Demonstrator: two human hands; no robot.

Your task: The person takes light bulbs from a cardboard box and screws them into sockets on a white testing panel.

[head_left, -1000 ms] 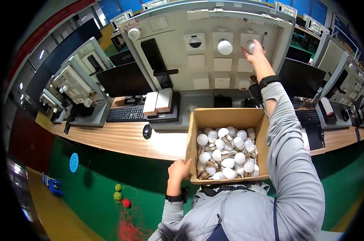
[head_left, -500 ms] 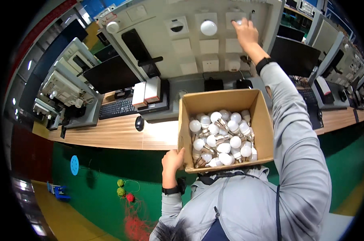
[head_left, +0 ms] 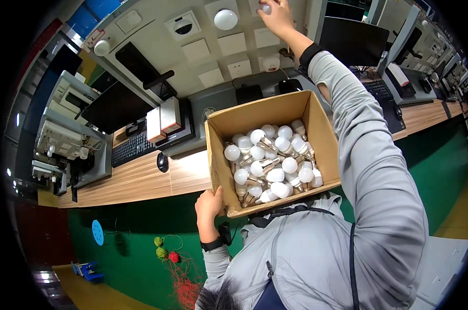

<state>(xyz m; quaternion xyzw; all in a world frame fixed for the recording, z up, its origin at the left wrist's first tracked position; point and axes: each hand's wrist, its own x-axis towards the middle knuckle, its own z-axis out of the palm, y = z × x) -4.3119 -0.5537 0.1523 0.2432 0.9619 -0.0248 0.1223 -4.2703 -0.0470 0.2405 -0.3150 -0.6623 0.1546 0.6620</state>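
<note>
An open cardboard box (head_left: 259,111) full of white light bulbs (head_left: 289,165) is held against my front. At its near left corner, my left hand (head_left: 209,205) is closed on the cardboard edge. My right arm stretches over the box's right side to the pale upright panel (head_left: 167,49). Up there my right hand (head_left: 278,18) has its fingers round a white bulb (head_left: 266,9) at a square plate near the picture's top. Its socket end is hidden. To its left, a round white bulb (head_left: 225,19) sits on another plate, beside a plate with a dark dome (head_left: 183,26).
Behind the box runs a wooden desk (head_left: 125,183) with a keyboard (head_left: 133,150), a black mouse (head_left: 162,162) and white boxes (head_left: 170,114). Monitors (head_left: 352,41) flank the panel. On the green floor lie yarn balls (head_left: 161,253) and red tangled thread (head_left: 187,289).
The whole view has turned, so the panel and desk sit further left and higher. My right hand stays at the same plate with the bulb; my left hand keeps its hold on the box.
</note>
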